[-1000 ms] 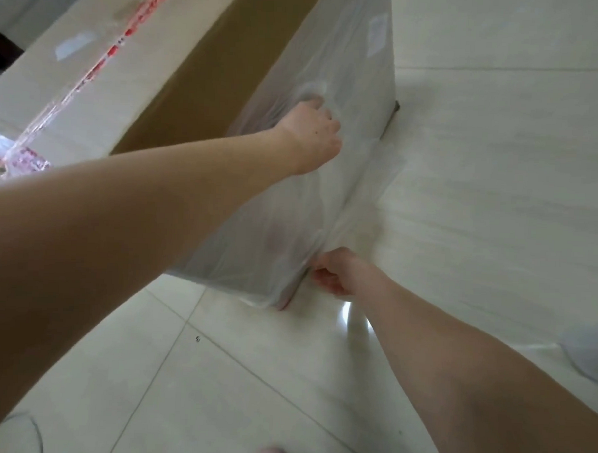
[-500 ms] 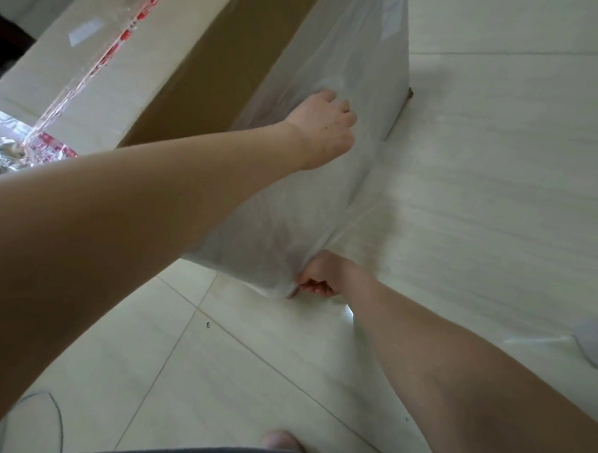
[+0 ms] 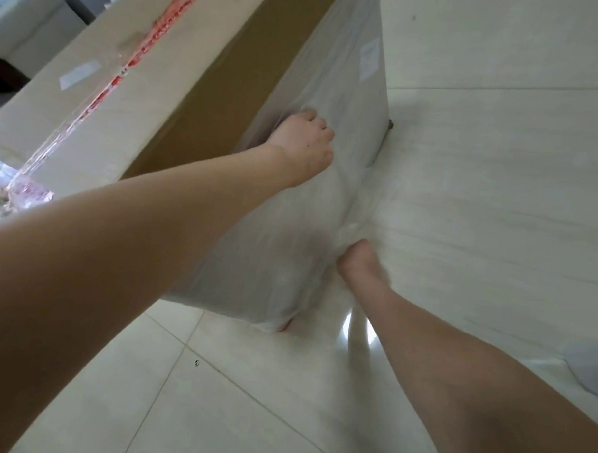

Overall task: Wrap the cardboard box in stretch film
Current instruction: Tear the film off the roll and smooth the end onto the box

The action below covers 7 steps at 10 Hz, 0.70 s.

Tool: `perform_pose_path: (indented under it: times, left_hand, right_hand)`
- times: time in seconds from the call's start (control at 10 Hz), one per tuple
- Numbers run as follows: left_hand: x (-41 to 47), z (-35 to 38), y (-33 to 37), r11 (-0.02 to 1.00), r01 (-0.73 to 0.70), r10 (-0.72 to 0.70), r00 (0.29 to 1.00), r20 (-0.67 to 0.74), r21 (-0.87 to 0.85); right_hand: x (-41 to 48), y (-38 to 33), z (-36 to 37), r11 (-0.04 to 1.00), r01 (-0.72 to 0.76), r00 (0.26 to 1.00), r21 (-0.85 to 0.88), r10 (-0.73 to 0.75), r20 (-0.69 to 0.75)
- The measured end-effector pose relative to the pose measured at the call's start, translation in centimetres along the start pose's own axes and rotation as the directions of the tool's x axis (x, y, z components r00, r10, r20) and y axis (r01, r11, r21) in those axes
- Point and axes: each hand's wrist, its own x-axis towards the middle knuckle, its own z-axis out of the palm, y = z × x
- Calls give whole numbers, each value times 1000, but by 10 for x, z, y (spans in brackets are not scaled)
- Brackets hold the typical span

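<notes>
Head view. Shows the box (image 3: 228, 86) standing on the floor (image 3: 214, 411), its near side already skinned in cloudy film (image 3: 282, 253) and the brown side next to it bare.

Keeps the left hand (image 3: 304, 141) high on the filmed side, much as a second ago. Has its fingers curled into a pucker of film, pressing it against the cardboard.

Has moved the right hand (image 3: 358, 259) meanwhile, away from the box's near bottom corner and further along the bottom edge. Pinches a gathered rope of film there, right where box meets floor. Sends creases fanning from that pinch up the side and out into the loose sheet lying over the floor to the right.

Probably means taking up slack and tucking the sheet tight to the bottom edge, not starting a new turn. Leaves most of the wrapping undone, judging by the bare brown side. Calls next, most likely, for drawing the sheet round the far edge while anchoring with the left hand.
</notes>
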Motion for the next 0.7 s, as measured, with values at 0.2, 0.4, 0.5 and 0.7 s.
perform_pose_path:
  times: [0.2, 0.4, 0.5, 0.7]
  left_hand:
    - [17, -5, 5, 990, -11, 13, 1000, -12, 138]
    - [13, -5, 7, 874, -212, 136, 971, 198, 437]
    - [16, -5, 2, 718, -281, 165, 957, 237, 636]
    - [36, -28, -1, 673, -278, 143, 958, 248, 686]
  right_hand:
    - [15, -38, -14, 791, 73, 997, 607, -80, -16]
    - [23, -78, -14, 728, 176, 958, 662, -283, 56]
    - [59, -96, -17, 697, 190, 955, 692, -294, 33]
    - [100, -110, -38, 588, 175, 951, 790, -307, 18]
